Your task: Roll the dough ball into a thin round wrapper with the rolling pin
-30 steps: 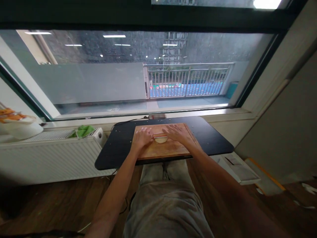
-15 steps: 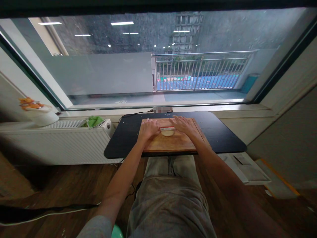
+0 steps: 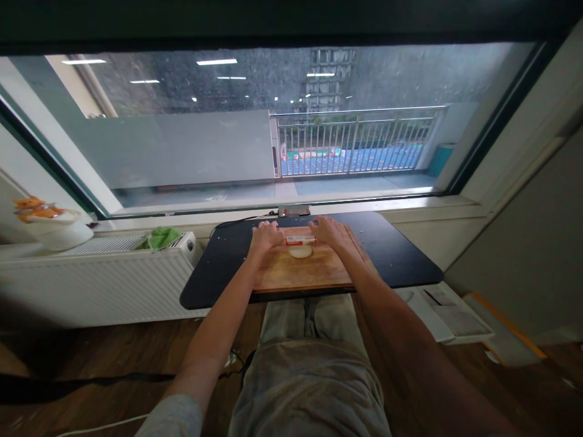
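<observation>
A rolling pin [image 3: 300, 240] with a red-and-white label round its middle lies crosswise on a wooden cutting board [image 3: 300, 278]. My left hand [image 3: 266, 234] is curled over its left end, and my right hand [image 3: 328, 232] over its right end. Both ends are hidden under my fingers. Just on the near side of the pin, a pale, rounded flat piece of dough [image 3: 300, 252] lies on the board.
The board lies on a black table [image 3: 401, 261] dotted with small pale crumbs. A small box-like object [image 3: 294, 210] sits at its back edge, by the window. To the left is a white radiator [image 3: 113, 285] with a green cloth or bag [image 3: 164, 238] and a white pot [image 3: 59, 233].
The pin has turned, showing a different side of its label. My fingers, flatter before, are now more curled over its ends. The camera view has shifted slightly.
</observation>
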Available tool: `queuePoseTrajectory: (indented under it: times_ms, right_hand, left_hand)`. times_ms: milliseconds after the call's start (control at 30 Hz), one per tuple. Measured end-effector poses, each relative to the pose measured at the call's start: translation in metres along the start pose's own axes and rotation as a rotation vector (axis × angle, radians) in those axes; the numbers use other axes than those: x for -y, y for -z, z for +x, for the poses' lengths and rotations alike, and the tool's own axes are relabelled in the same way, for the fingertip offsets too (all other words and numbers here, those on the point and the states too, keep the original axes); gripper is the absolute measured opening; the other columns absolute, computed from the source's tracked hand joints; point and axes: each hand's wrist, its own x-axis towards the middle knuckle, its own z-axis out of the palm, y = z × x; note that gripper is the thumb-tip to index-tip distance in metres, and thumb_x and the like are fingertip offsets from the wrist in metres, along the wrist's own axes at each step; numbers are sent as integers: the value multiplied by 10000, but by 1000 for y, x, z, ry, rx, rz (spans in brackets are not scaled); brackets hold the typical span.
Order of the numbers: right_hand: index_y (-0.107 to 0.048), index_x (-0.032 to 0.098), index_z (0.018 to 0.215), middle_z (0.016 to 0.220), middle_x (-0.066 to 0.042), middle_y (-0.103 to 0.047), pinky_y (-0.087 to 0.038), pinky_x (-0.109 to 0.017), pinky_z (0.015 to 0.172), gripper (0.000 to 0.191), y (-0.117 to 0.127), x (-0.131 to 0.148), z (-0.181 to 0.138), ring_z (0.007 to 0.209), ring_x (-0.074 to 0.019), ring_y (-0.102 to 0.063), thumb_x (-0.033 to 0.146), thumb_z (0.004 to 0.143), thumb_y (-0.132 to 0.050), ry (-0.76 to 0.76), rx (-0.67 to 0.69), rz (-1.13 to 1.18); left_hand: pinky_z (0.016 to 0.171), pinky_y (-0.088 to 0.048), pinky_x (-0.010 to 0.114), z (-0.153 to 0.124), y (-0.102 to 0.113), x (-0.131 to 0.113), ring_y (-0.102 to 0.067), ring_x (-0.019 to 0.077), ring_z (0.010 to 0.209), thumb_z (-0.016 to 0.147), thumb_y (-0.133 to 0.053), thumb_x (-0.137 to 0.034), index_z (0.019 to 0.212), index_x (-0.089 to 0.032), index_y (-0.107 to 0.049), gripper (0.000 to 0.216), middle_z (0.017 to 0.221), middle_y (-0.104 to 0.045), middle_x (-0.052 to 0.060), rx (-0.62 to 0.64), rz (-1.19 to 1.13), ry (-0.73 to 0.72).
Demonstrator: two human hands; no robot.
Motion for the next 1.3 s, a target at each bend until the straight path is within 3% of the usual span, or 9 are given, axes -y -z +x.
queuePoseTrajectory:
  times_ms: [133, 533, 867, 1300]
  right_hand:
    - [-866, 221, 1153, 1200, -163, -859, -540, -341, 913, 435, 4, -2, 6, 1129, -306, -804, 451, 1082, -503, -16, 28, 7]
    - [-876, 172, 1153, 1185, -185, -858, -468, -275, 802, 419, -4, -10, 14, 1072, -252, -797, 343, 1083, -499, -30, 41, 18]
    - [-772, 194, 1358, 1424, -184, -743, -487, -391, 1054, 428, -5, -8, -8, 1330, -328, -645, 369, 1117, -465, -11, 8, -100]
    - [-668, 122, 1496, 1483, -254, -671, -457, -501, 1117, 510, -3, -3, -47, 1373, -369, -595, 248, 1128, -338, 43, 46, -189]
  left_hand:
    - [1173, -526, 579, 10, -3, 1, -642, 383, 1428, 1072, -408, -422, 1388, -213, -762, 518, 1538, -700, 192, 10, -31, 27]
    - [1210, -509, 564, 23, 0, -2, -646, 369, 1433, 1085, -426, -441, 1404, -194, -758, 522, 1552, -698, 192, 34, -37, 32]
    - [1213, -489, 617, 20, 5, -2, -628, 384, 1445, 1075, -405, -530, 1401, -233, -763, 568, 1527, -712, 178, 100, 20, -24]
    - [1200, -504, 578, 20, 10, -3, -612, 381, 1468, 1079, -375, -579, 1521, -288, -688, 615, 1581, -681, 139, 134, 83, -112]
